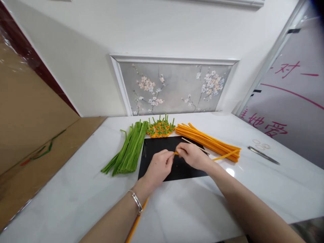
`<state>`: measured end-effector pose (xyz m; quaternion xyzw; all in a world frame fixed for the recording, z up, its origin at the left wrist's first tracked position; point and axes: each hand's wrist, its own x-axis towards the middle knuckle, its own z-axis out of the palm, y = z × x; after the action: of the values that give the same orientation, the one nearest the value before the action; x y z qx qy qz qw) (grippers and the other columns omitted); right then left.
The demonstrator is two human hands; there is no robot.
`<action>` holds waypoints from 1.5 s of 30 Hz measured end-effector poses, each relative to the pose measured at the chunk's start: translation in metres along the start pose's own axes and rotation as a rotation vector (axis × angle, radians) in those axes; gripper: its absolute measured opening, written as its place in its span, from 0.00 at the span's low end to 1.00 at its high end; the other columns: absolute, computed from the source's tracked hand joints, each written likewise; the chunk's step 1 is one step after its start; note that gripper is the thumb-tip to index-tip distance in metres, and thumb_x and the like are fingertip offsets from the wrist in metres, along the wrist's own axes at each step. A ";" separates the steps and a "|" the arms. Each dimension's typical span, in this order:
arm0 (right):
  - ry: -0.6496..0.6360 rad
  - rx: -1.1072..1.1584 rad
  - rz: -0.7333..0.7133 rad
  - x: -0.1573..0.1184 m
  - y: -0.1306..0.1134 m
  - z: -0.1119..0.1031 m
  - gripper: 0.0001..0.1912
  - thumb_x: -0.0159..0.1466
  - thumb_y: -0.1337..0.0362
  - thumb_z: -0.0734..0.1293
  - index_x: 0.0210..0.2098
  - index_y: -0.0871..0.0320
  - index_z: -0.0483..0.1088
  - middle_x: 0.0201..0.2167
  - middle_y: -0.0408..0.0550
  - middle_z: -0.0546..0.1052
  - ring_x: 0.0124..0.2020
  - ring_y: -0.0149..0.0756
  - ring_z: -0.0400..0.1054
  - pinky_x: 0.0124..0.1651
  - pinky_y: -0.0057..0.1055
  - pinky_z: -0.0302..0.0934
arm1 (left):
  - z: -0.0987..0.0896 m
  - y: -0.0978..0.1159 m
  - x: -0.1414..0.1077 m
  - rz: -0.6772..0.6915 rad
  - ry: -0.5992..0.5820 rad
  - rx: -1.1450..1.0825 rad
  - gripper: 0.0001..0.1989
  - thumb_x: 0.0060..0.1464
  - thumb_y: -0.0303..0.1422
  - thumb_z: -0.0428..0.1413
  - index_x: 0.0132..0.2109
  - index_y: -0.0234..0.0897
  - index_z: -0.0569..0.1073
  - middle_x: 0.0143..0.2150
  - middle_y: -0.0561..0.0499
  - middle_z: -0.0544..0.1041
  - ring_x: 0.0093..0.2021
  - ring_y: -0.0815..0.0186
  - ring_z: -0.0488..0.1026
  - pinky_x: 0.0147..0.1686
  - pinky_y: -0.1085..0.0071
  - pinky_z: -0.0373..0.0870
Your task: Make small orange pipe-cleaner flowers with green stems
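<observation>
Wears a silver bracelet (pixel 136 201) on the left wrist, with a loose orange strip (pixel 136 222) running beneath that forearm to the bottom edge of the view, over the white tabletop (pixel 177 209). Pinches a small orange piece (pixel 176 153) above the black mat (pixel 152 145), with narrow grips of the left hand (pixel 160 164) and the right hand (pixel 193 154), fingertips closed on it from either side. Has a thin pale stick (pixel 187 141) just behind the right hand, lying slantwise over the mat's far right part. Has, to the right, an orange bundle (pixel 207 138), and beyond its near end a slim metal tool (pixel 264 155) near some pale rings (pixel 259 145). Has, to the left, a green bundle (pixel 133 148). Shows, past the mat's far edge, a cluster of orange-and-green pieces (pixel 160 127) with upright green stems. Backs onto a wall panel (pixel 174 87) with painted blossoms.
</observation>
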<state>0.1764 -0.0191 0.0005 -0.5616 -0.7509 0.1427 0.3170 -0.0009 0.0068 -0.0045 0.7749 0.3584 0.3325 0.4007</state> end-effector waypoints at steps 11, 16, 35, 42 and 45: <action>0.147 -0.535 -0.463 -0.002 -0.004 -0.001 0.10 0.66 0.72 0.61 0.35 0.55 0.73 0.33 0.45 0.76 0.31 0.33 0.64 0.33 0.31 0.50 | -0.016 0.003 0.005 -0.444 -0.275 -0.571 0.11 0.49 0.38 0.59 0.32 0.33 0.70 0.21 0.61 0.55 0.17 0.79 0.42 0.16 0.77 0.37; 0.144 -0.579 -0.446 -0.002 -0.008 0.001 0.08 0.63 0.73 0.61 0.29 0.57 0.68 0.28 0.46 0.73 0.31 0.35 0.61 0.36 0.33 0.49 | -0.016 0.006 0.005 -0.429 -0.286 -0.624 0.15 0.46 0.40 0.62 0.32 0.31 0.71 0.25 0.57 0.61 0.18 0.79 0.45 0.18 0.77 0.37; -0.059 0.093 0.062 0.000 -0.012 0.002 0.12 0.60 0.71 0.55 0.23 0.58 0.65 0.16 0.39 0.64 0.19 0.28 0.57 0.21 0.23 0.51 | -0.002 0.005 -0.006 0.242 0.033 0.329 0.08 0.54 0.22 0.51 0.35 0.38 0.74 0.28 0.49 0.63 0.29 0.63 0.59 0.28 0.70 0.53; 0.179 -0.196 -0.254 -0.002 -0.009 -0.006 0.11 0.65 0.70 0.59 0.29 0.57 0.71 0.24 0.44 0.70 0.29 0.33 0.60 0.34 0.30 0.52 | -0.007 0.013 0.000 -0.234 -0.103 -0.365 0.15 0.58 0.43 0.52 0.33 0.35 0.72 0.26 0.52 0.66 0.22 0.71 0.60 0.22 0.75 0.56; 0.274 -0.372 -0.412 -0.002 -0.005 -0.011 0.12 0.67 0.68 0.59 0.34 0.56 0.74 0.24 0.44 0.69 0.31 0.35 0.59 0.36 0.32 0.50 | -0.012 0.016 0.000 -0.512 -0.270 -0.748 0.19 0.58 0.45 0.51 0.36 0.31 0.73 0.28 0.52 0.67 0.19 0.75 0.57 0.17 0.78 0.51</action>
<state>0.1799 -0.0244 0.0109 -0.4598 -0.8125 -0.1416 0.3291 -0.0061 0.0046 0.0147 0.5004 0.3384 0.2257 0.7643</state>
